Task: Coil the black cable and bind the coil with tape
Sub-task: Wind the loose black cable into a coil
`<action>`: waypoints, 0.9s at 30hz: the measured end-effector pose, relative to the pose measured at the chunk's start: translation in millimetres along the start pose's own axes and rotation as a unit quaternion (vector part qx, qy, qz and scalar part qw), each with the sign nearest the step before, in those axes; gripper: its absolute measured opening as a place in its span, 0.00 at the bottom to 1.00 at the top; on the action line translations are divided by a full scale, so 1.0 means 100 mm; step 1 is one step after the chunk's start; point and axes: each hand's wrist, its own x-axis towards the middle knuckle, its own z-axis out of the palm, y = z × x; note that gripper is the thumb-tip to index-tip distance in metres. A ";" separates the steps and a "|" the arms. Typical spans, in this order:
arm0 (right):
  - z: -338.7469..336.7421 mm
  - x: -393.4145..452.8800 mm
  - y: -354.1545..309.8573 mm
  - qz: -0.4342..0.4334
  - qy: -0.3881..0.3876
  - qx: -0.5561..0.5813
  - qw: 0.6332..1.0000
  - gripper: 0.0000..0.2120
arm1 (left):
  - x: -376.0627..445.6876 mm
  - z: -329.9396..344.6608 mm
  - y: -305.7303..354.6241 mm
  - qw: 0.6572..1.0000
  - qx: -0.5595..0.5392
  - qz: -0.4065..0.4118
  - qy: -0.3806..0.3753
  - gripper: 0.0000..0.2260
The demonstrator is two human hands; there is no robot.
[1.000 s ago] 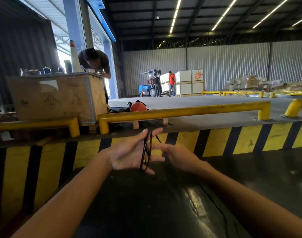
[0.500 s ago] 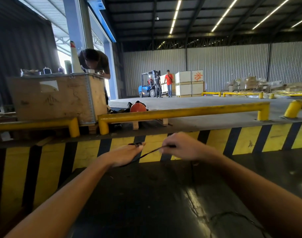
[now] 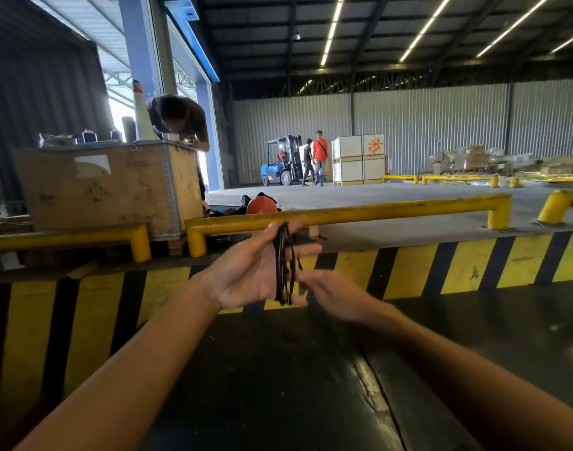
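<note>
The black cable (image 3: 282, 265) is wound in several loops around the fingers of my left hand (image 3: 252, 271), which is held palm up with fingers spread in front of the striped barrier. My right hand (image 3: 334, 296) is just right of the coil, blurred, its fingertips at the lower loops; whether it pinches a strand I cannot tell. No tape is in view.
A yellow-and-black striped wall (image 3: 409, 271) and a yellow rail (image 3: 360, 213) stand ahead. A wooden crate (image 3: 109, 190) with a person bent over it is at left. A red helmet (image 3: 261, 206), a forklift (image 3: 282, 162) and two people are farther back. Below is the dark shiny floor (image 3: 278, 385).
Half a second ago my left hand was palm down and my right hand pulled a strand out to the right. Now the left palm faces up again and the right hand is back at the coil.
</note>
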 end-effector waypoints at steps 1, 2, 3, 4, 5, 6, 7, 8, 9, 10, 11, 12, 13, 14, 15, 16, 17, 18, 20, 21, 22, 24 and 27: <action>0.12 -0.04 -0.06 -0.002 -0.036 0.016 0.999 0.10 | 0.04 0.02 0.04 0.998 -0.012 0.043 0.037 0.20; 0.24 -0.08 -0.12 0.004 -0.077 0.030 0.997 0.10 | 0.08 0.03 0.08 0.992 -0.014 0.084 0.089 0.19; 0.35 -0.11 -0.17 0.007 -0.121 0.035 0.992 0.10 | 0.12 0.03 0.12 0.983 -0.012 0.115 0.141 0.17; 0.42 -0.13 -0.22 0.002 -0.160 0.031 0.987 0.10 | 0.14 0.01 0.15 0.973 0.001 0.133 0.186 0.16; 0.46 -0.15 -0.25 -0.009 -0.186 0.021 0.982 0.10 | 0.14 -0.03 0.17 0.965 0.033 0.137 0.223 0.16; 0.44 -0.16 -0.27 -0.019 -0.196 0.011 0.980 0.09 | 0.14 -0.07 0.17 0.956 0.080 0.128 0.252 0.17; 0.37 -0.15 -0.28 -0.027 -0.192 -0.002 0.981 0.09 | 0.12 -0.12 0.15 0.945 0.140 0.111 0.275 0.19; 0.26 -0.14 -0.28 -0.035 -0.179 -0.020 0.983 0.08 | 0.09 -0.16 0.12 0.929 0.209 0.087 0.292 0.21; 0.14 -0.11 -0.27 -0.048 -0.160 -0.043 0.985 0.08 | 0.06 -0.20 0.09 0.908 0.284 0.061 0.301 0.22; 0.01 -0.08 -0.25 -0.061 -0.138 -0.069 0.986 0.08 | 0.02 -0.23 0.06 0.880 0.362 0.034 0.304 0.22; -0.12 -0.05 -0.23 -0.069 -0.110 -0.092 0.987 0.09 | -0.02 -0.27 0.05 0.845 0.440 0.009 0.303 0.21; -0.25 -0.03 -0.19 -0.070 -0.078 -0.104 0.989 0.09 | -0.05 -0.31 0.06 0.808 0.508 -0.013 0.298 0.20; -0.37 0.00 -0.15 -0.067 -0.044 -0.106 0.991 0.10 | -0.09 -0.34 0.08 0.775 0.560 -0.036 0.290 0.20; -0.48 0.03 -0.10 -0.061 -0.009 -0.097 0.993 0.10 | -0.12 -0.35 0.10 0.750 0.596 -0.062 0.280 0.20; -0.57 0.06 -0.05 -0.055 0.025 -0.084 0.995 0.10 | -0.15 -0.37 0.11 0.733 0.616 -0.090 0.273 0.20; -0.64 0.08 0.00 -0.048 0.059 -0.071 0.995 0.10 | -0.17 -0.37 0.11 0.729 0.618 -0.121 0.268 0.21; -0.69 0.11 0.06 -0.038 0.089 -0.063 0.993 0.10 | -0.18 -0.35 0.09 0.742 0.599 -0.150 0.261 0.21; -0.70 0.13 0.11 -0.027 0.116 -0.057 0.991 0.10 | -0.20 -0.33 0.07 0.776 0.552 -0.176 0.248 0.22; -0.66 0.18 0.17 0.002 0.164 -0.057 0.985 0.09 | -0.21 -0.25 0.00 0.870 0.405 -0.213 0.185 0.22; -0.60 0.20 0.20 0.021 0.187 -0.055 0.981 0.09 | -0.20 -0.21 -0.02 0.904 0.343 -0.215 0.134 0.21; -0.53 0.22 0.22 0.042 0.205 -0.048 0.977 0.10 | -0.18 -0.17 -0.03 0.930 0.293 -0.204 0.085 0.19; -0.36 0.20 0.23 0.068 0.202 -0.046 0.976 0.10 | -0.11 -0.10 -0.03 0.969 0.184 -0.164 0.013 0.20; -0.09 0.09 0.11 -0.004 0.110 -0.058 0.992 0.07 | 0.02 0.04 0.02 0.993 0.040 -0.084 -0.068 0.22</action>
